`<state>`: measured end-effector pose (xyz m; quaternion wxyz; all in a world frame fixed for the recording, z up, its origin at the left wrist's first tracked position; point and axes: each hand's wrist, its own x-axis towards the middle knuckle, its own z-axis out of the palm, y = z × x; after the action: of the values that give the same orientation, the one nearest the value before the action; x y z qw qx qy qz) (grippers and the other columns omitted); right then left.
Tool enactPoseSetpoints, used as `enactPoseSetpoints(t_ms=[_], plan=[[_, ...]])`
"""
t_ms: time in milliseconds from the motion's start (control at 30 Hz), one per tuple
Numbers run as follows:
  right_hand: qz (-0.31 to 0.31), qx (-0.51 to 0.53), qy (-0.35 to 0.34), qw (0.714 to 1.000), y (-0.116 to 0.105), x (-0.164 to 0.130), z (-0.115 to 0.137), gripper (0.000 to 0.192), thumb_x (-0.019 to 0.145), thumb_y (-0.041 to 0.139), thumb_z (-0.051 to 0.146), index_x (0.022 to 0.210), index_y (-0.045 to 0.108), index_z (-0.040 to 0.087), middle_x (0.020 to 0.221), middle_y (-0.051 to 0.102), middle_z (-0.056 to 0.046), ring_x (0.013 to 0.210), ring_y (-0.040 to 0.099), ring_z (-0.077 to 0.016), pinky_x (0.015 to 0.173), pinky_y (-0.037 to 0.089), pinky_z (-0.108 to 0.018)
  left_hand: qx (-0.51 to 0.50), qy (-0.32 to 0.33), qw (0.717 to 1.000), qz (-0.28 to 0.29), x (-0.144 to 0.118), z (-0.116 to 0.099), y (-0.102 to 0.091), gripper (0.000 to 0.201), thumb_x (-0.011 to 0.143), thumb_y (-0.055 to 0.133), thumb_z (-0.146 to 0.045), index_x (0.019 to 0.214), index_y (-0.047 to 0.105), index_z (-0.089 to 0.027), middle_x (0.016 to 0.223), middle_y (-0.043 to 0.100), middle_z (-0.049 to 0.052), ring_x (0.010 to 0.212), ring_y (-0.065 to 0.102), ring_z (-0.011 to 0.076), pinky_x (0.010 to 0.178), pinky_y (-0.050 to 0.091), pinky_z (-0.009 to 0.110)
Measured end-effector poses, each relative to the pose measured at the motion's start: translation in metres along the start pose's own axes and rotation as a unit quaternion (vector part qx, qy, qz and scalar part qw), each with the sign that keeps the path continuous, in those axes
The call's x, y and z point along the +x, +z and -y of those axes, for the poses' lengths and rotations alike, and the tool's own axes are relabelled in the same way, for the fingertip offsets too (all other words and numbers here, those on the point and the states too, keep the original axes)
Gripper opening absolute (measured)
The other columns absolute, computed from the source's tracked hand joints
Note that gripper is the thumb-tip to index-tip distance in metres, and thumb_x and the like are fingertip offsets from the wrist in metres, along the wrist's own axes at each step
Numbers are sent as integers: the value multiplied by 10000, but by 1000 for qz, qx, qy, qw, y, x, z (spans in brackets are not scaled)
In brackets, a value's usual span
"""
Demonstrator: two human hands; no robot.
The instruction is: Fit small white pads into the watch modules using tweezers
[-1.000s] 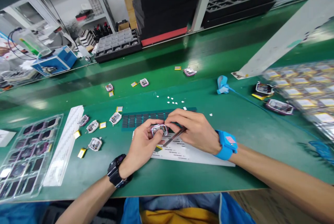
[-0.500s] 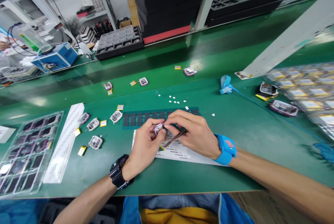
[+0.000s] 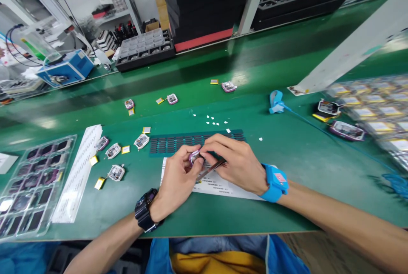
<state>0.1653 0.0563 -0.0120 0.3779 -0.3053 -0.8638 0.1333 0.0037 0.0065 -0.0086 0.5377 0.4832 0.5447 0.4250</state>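
Small dark print runs in repeated rows over the white sheet (image 3: pixel 223 185) beneath the hands, too small for me to read surely. More fine lines mark the white paper strip (image 3: pixel 75 180) at the left, equally hard to make out. A reddish label sits on the blue wristband (image 3: pixel 276 183), its wording lost to me.

Around the hands, the green table (image 3: pixel 306 161) is busy. A dark sheet (image 3: pixel 154 155) bearing rows of little black pieces lies just beyond the fingers, white scraps (image 3: pixel 213 123) scattered behind it. Opened watch cases (image 3: pixel 116 173) with flat batteries (image 3: pixel 99 183) beside them dot the left and the back. A clear tray (image 3: pixel 64 169) of dark pieces fills the left edge. On the right, a blue loop (image 3: pixel 276 101) trails its cord, and a slanting white post (image 3: pixel 344 52) rises from the table, well apart from the hands. A black stack (image 3: pixel 207 14) stands behind.

The watch case in hand (image 3: pixel 193 157) is above the white sheet, pinched between the thumb and fingers of the left hand (image 3: pixel 178 171). The right hand (image 3: pixel 235 161) meets its right edge, thumb and forefinger drawn together; I can't tell whether they nip something tiny. That same hand also grips a slim metal tool (image 3: pixel 212 169), slanting down toward the left thumb.
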Motion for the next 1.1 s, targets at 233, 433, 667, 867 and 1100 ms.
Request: enactPoseSetpoints(t_ms=[233, 433, 667, 867, 1100], plan=[[17, 68, 68, 995, -6, 4, 4, 139, 917, 543, 177, 826, 649, 172, 827, 668, -45, 663, 587, -128, 593, 474, -251, -16, 9, 1000, -19, -2, -5, 0, 242, 849, 635, -329, 1034, 674, -178, 943, 721, 43, 767, 653, 128, 703, 539, 234], [42, 242, 234, 941, -10, 12, 1, 103, 816, 679, 282, 815, 698, 181, 785, 695, -27, 647, 600, -137, 552, 466, -258, -68, -18, 997, -45, -1, -11, 1, 261, 799, 683, -369, 944, 707, -153, 940, 734, 73, 717, 656, 130, 619, 589, 238], [35, 302, 264, 915, -8, 12, 5, 80, 763, 669, 242, 729, 693, 173, 732, 651, -11, 648, 614, -135, 601, 484, -277, -61, -18, 995, -75, 1, -10, 1, 200, 741, 719, -318, 829, 703, -140, 826, 728, 49, 635, 625, 106, 534, 575, 205], [43, 293, 254, 921, -10, 13, 6, 113, 785, 630, 227, 691, 660, 173, 712, 638, -3, 630, 595, -123, 582, 460, -262, -117, -88, 987, -58, 5, -15, -2, 227, 693, 748, -318, 839, 722, -146, 738, 693, 22, 618, 605, 105, 504, 544, 196], [69, 251, 257, 931, -9, 12, 1, 143, 823, 582, 229, 725, 667, 169, 700, 651, -6, 628, 571, -129, 580, 431, -273, -180, -148, 972, -35, 7, -19, -4, 187, 693, 731, -295, 828, 739, -166, 743, 675, 5, 639, 589, 89, 514, 505, 166]])
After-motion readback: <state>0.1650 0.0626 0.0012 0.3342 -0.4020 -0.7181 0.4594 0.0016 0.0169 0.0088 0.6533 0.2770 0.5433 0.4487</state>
